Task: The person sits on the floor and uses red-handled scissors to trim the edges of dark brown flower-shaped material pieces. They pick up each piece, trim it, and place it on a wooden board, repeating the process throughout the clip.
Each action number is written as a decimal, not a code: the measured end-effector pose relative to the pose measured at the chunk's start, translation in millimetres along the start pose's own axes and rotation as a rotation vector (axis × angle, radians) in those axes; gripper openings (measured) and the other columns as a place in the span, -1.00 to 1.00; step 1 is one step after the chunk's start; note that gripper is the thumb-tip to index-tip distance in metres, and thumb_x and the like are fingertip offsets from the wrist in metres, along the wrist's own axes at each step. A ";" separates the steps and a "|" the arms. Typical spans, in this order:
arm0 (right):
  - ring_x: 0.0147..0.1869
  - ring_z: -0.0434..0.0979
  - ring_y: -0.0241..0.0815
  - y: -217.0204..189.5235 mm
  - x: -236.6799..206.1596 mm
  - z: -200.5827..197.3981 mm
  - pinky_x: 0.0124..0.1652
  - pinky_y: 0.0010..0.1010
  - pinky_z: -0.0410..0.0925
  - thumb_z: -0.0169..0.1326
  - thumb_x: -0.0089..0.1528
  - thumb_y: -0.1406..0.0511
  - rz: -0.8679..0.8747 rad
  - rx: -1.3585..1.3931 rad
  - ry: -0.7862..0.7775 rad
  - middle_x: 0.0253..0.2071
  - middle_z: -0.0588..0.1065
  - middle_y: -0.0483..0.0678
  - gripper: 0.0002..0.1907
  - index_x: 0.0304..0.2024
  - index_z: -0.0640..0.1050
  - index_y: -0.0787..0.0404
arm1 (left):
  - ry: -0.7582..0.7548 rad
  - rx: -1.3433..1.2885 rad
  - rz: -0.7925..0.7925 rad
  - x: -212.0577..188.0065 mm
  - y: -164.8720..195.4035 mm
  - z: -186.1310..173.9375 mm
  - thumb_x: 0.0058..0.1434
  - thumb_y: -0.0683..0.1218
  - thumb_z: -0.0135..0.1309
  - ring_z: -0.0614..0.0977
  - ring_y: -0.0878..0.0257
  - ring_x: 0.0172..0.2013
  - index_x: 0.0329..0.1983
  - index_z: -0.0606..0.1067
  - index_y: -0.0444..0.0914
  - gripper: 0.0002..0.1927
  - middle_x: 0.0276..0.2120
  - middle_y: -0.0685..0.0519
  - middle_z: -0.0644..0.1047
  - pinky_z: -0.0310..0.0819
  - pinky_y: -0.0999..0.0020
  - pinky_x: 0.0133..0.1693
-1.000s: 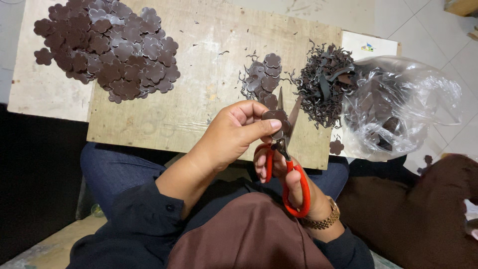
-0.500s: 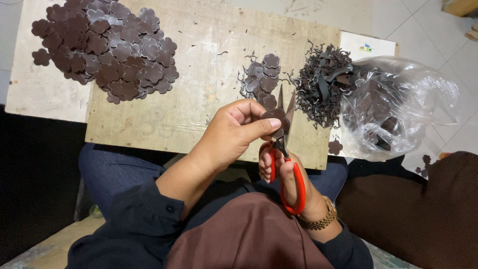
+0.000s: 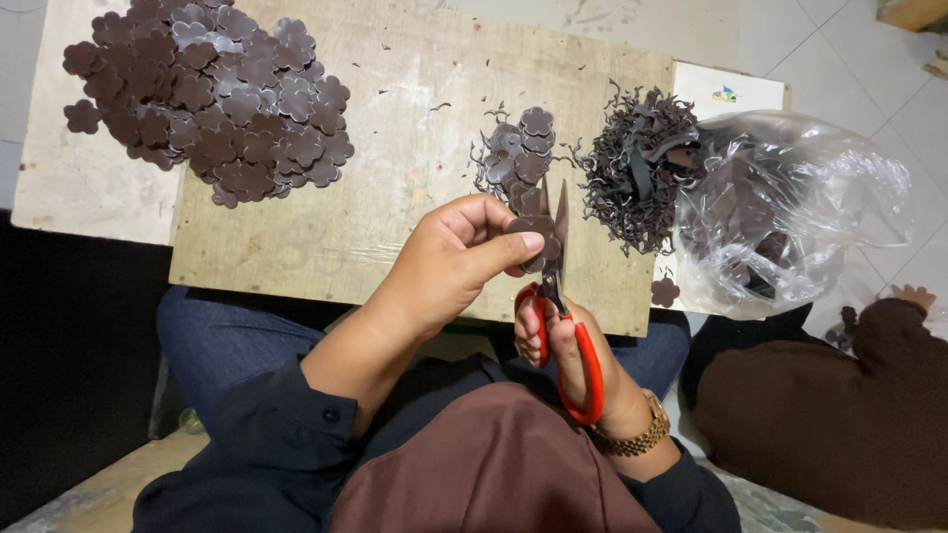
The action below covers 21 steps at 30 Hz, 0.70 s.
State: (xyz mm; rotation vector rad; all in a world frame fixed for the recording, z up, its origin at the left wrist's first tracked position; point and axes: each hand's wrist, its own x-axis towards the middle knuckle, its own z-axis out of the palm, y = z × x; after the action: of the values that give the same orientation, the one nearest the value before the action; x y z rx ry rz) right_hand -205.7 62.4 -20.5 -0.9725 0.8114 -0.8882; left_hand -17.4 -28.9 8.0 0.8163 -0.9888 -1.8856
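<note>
My left hand (image 3: 449, 266) pinches a small dark brown flower-shaped piece (image 3: 530, 229) between thumb and fingers, over the near edge of a wooden board (image 3: 395, 197). My right hand (image 3: 563, 345) grips red-handled scissors (image 3: 555, 296), blades pointing up and closing on that piece. Just beyond the blades lies a small heap of brown flower shapes (image 3: 518, 148). A large pile of the same flower shapes (image 3: 207, 94) covers the board's far left.
A tangle of dark brown offcut strips (image 3: 642, 163) lies on the board's right end. A clear plastic bag (image 3: 790, 207) with brown pieces sits to the right, one loose flower (image 3: 665, 292) beside it. Another person's brown sleeve (image 3: 839, 424) is at the lower right.
The scissors' blades have closed a little on the flower piece. Both hands stay at the same spot over the board's near edge.
</note>
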 end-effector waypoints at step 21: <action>-0.38 0.12 -0.39 -7.1 -2.0 2.6 -0.39 -0.58 0.10 -0.15 0.31 -0.30 0.043 -0.137 -0.012 -0.39 0.24 -0.19 -0.30 -0.24 0.33 0.21 | 0.055 0.005 0.062 2.0 2.6 -3.5 0.30 -0.21 0.16 0.55 0.41 -0.29 -0.24 0.52 -0.29 -0.95 -0.33 0.09 0.59 0.47 0.48 -0.17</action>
State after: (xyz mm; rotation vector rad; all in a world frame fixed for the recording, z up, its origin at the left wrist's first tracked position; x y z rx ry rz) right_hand -206.0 63.0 -12.6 -1.0744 0.8886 -0.7967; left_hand -14.5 -32.6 8.3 0.8273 -0.9746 -1.7995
